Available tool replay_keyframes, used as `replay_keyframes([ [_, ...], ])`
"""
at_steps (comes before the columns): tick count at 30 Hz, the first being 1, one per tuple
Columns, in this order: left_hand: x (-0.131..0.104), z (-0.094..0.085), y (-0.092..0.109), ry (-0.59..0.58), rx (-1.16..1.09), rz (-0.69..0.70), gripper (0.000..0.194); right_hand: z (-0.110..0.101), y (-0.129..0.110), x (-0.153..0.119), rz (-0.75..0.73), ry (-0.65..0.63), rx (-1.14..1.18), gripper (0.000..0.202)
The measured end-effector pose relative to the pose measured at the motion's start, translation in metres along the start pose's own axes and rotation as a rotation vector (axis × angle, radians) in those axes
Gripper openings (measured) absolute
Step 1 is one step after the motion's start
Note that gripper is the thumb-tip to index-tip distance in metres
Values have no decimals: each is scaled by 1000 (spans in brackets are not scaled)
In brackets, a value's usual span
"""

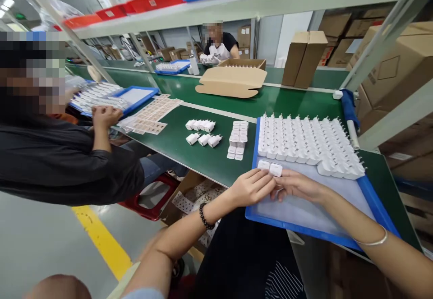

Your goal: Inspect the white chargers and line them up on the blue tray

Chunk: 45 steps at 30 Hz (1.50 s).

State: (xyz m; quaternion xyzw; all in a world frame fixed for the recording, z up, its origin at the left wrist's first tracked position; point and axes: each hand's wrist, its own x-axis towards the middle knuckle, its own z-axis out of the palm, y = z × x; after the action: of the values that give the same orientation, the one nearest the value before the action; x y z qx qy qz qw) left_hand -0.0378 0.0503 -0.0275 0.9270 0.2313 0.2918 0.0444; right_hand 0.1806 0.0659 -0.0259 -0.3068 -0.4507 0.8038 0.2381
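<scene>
Your left arm [184, 233]; two chargers [275, 169] just beyond left hand [252, 186], fingers curled, and right hand [297, 185], touching one; both grips hidden.

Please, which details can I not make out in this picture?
Head view: any markings on the two nearest white pieces, too small.
Head view: part of the right hand, hidden by the left hand.
Head view: print on the sheets, too small.
Head view: the low box, partly covered by left arm and table.
</scene>
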Motion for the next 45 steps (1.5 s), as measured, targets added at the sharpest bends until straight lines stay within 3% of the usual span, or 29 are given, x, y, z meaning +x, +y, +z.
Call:
replay_keyframes([
  [4,-4,25,13,104,-11,-138,28,-17,16,3,-12,159,30,35],
  [10,1,35,30,155,-153,-491,44,-12,18,12,-137,275,-11,41],
  [16,12,38,43,298,-441,-778,34,-2,14,4,-217,231,-163,39],
  [23,15,34,33,332,-733,-989,26,-4,13,3,-200,170,-183,37],
  [27,11,25,40,407,-727,-970,23,-9,13,2,-184,154,-158,41],
  [33,1,6,60,397,-282,-760,27,-5,8,-3,-125,104,-34,34],
  [38,-6,9,62,341,-3,-551,29,2,-2,-3,-81,241,25,26],
  [45,-2,18,60,415,124,-471,10,5,-7,-3,-118,393,54,15],
])
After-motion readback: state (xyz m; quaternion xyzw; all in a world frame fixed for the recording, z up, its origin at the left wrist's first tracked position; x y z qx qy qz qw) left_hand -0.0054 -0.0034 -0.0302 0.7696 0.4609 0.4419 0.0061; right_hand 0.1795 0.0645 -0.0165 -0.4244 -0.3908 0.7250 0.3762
